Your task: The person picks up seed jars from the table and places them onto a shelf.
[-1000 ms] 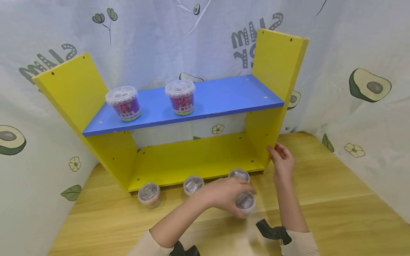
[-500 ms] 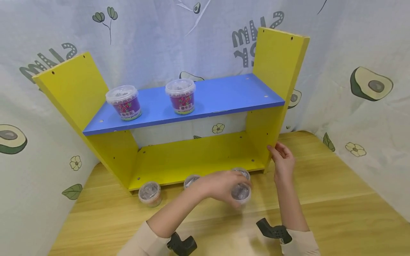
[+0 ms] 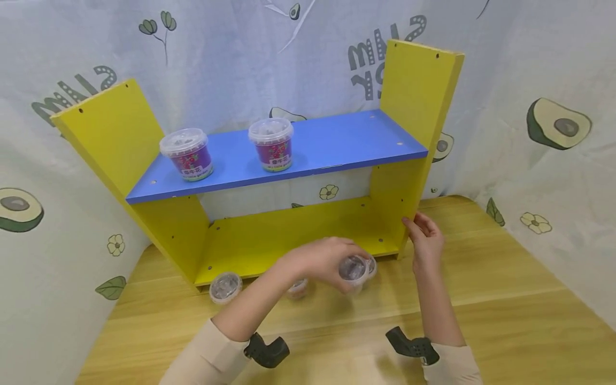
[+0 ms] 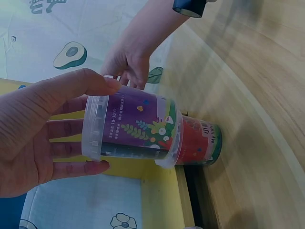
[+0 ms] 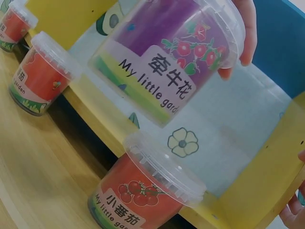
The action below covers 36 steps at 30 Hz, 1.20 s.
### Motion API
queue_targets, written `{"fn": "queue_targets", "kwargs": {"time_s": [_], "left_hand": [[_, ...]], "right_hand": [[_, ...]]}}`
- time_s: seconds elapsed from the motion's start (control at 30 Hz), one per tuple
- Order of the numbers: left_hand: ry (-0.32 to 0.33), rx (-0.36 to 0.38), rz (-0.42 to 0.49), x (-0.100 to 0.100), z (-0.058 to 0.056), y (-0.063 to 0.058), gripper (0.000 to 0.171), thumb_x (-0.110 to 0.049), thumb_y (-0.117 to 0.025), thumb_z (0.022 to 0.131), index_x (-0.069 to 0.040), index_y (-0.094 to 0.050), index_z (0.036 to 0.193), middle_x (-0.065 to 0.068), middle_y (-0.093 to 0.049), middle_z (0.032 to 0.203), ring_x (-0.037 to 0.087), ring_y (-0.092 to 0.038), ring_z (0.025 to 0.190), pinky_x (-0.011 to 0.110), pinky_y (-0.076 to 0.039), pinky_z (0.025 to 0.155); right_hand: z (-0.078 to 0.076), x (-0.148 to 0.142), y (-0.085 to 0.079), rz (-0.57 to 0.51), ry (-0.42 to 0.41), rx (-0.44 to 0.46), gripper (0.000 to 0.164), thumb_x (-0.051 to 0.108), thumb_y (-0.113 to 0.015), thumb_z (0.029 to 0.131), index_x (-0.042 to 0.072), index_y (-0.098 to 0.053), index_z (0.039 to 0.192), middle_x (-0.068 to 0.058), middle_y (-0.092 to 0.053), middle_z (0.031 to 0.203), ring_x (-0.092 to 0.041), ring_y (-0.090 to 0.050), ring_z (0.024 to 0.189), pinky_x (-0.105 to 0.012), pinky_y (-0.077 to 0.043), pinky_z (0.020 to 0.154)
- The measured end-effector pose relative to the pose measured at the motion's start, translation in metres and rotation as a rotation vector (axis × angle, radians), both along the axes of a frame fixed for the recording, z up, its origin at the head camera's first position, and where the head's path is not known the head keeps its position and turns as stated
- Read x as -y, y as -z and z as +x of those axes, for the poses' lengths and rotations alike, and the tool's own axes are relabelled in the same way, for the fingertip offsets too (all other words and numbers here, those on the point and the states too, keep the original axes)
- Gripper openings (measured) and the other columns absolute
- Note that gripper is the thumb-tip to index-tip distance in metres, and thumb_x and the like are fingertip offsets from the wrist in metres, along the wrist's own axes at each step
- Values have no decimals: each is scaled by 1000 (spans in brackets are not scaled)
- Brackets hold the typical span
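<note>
Left hand: grips purple cup about its lid, seemingly for clearance over red cup | Right hand: pinches yellow side panel, seemingly bracing shelf

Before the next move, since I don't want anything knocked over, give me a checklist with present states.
1. Left hand gripping the purple cup near its lid: ok.
2. That cup apart from the nearest red cup: ok, a gap shows in the right wrist view.
3. Front of the lower shelf unobstructed: not ok, three red cups stand before it.
4. Right hand holding the yellow side panel: ok.
5. Both shelved cups upright on the blue shelf: ok.
6. Right hand's hold firm enough: cannot tell.
</note>
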<state>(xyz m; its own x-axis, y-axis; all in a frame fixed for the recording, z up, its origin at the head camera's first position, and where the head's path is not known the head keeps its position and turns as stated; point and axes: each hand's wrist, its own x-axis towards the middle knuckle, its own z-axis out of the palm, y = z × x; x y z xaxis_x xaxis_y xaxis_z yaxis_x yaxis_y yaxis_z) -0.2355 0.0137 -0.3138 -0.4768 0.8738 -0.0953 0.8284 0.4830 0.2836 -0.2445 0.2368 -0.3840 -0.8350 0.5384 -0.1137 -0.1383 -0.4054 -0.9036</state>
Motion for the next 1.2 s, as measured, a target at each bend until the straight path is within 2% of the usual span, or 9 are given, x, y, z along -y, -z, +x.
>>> {"fn": "queue_targets", "kwargs": {"time_s": [0.2,0.53,0.9,1.2], "left_hand": [[10,-15,3,2,-1,-7,59,-36,-74,74,-18,-55,127,-4,-57,115,8,-51,95,17,-45,78],[13,-31,1,4,-3,-18,59,-35,-72,76,-17,-53,129,-2,-55,122,10,-51,103,20,-45,83],[-2,-20,1,6,-4,-27,60,-34,-71,77,-19,-51,131,-2,-52,128,11,-50,110,21,-44,88],[20,-27,0,7,-10,-37,58,-34,-72,76,-17,-53,129,-2,-55,124,11,-51,105,22,-45,85]], "right_hand": [[1,1,-1,26,-15,9,21,9,-71,80,14,-63,99,8,-59,95,-4,-56,88,-13,-45,78],[-1,0,1,5,4,-17,17,4,-69,80,16,-65,92,7,-61,92,-4,-57,84,-14,-46,75],[-2,-2,2,-8,0,-4,18,5,-70,80,15,-64,92,6,-60,93,-4,-57,85,-13,-46,75],[-2,-2,3,-13,-3,-15,18,5,-71,79,14,-65,93,6,-60,94,-5,-57,85,-14,-46,74]]}}
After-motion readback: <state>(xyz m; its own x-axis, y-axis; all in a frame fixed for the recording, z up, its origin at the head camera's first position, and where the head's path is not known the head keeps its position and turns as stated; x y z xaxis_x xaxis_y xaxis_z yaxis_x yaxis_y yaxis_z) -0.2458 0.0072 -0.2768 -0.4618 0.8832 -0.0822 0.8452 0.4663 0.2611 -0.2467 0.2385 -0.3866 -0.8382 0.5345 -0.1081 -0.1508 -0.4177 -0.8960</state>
